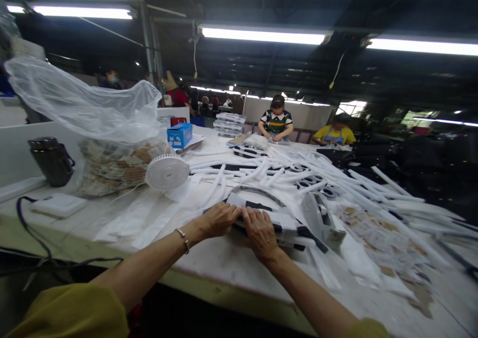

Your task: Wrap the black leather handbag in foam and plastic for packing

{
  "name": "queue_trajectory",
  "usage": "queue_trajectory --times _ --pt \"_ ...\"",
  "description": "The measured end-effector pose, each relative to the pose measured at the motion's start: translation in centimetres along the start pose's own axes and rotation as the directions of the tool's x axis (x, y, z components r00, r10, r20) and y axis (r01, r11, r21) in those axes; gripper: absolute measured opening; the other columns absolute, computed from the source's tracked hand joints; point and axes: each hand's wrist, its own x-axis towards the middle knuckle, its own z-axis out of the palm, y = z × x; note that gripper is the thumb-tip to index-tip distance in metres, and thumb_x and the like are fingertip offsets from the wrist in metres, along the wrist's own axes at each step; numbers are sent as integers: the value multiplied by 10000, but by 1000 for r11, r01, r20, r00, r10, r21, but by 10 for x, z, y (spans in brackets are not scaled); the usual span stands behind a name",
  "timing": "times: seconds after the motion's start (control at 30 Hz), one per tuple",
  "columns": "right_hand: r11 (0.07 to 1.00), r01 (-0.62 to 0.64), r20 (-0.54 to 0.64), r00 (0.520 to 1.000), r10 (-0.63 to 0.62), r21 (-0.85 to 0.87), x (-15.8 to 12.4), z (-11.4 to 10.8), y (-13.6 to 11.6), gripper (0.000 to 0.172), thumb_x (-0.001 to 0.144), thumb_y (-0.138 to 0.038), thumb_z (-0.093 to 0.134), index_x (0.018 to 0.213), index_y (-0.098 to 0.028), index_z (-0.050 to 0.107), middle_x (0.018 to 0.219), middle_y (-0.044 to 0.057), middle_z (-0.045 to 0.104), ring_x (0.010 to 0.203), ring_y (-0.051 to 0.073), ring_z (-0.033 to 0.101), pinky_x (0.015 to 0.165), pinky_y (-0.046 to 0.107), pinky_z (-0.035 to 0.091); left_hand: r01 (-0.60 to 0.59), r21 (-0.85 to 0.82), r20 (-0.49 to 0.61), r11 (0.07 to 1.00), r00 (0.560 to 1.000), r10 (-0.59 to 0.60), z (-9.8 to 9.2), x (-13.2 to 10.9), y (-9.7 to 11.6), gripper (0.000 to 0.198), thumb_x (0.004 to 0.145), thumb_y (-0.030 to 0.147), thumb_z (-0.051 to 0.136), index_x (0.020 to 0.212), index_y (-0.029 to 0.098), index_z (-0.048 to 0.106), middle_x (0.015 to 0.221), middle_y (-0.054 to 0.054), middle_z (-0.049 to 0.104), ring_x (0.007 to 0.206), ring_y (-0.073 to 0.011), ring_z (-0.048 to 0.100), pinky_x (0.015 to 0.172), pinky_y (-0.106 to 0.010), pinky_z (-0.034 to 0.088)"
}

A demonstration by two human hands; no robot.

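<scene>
Both my hands rest on a stack of flat white and black cut pieces near the front edge of the white worktable. My left hand, with a bracelet on its wrist, lies on the stack's left end, fingers curled over the edge. My right hand lies flat on the stack beside it, fingers together and pointing away from me. The two hands touch at the fingertips. A white iron-shaped tool lies just right of the stack.
A small white fan, a clear bag of labels, a black flask and a blue box stand at the left. Long white strips cover the table's middle. Two other people work at the far end.
</scene>
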Motion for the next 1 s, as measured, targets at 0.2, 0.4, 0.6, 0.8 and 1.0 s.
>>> queue_trajectory --times 0.2,0.4,0.6,0.8,1.0 --pt "998 50 8 999 -50 -35 6 1 10 361 895 -66 462 1246 -110 538 981 119 667 802 236 596 727 367 464 91 -13 -73 996 993 -92 3 -1 17 424 759 98 548 1182 112 516 1064 -138 654 973 -286 619 834 -417 498" --pt "995 94 -16 995 -94 27 -5 -2 10 254 899 -32 416 1064 -126 585 961 117 674 802 231 606 752 353 475 263 44 -254 964 936 -244 41 1 57 348 944 97 363 1265 38 486 1276 -217 590 1221 -313 533 1041 -488 372" --pt "985 122 -68 991 -114 123 -14 -3 10 275 912 -73 400 1143 -138 534 1001 121 665 873 243 614 831 381 488 233 50 -377 971 905 -197 53 -6 61 247 972 138 416 1184 103 539 1148 -124 659 1050 -229 620 929 -383 461" --pt "975 201 -104 976 -191 96 -33 11 15 310 940 -155 349 1176 -161 552 1053 101 698 952 238 648 908 392 469 162 25 -444 986 886 -134 54 -10 66 135 971 179 468 1061 137 561 982 -52 650 879 -161 618 840 -332 466" --pt "928 352 -27 936 -351 124 -22 -9 40 300 880 -292 487 1139 -194 601 977 83 750 814 245 713 717 345 548 79 -66 -480 995 871 -101 60 -13 71 104 953 200 510 1003 153 589 917 -22 619 855 -157 593 805 -329 456"
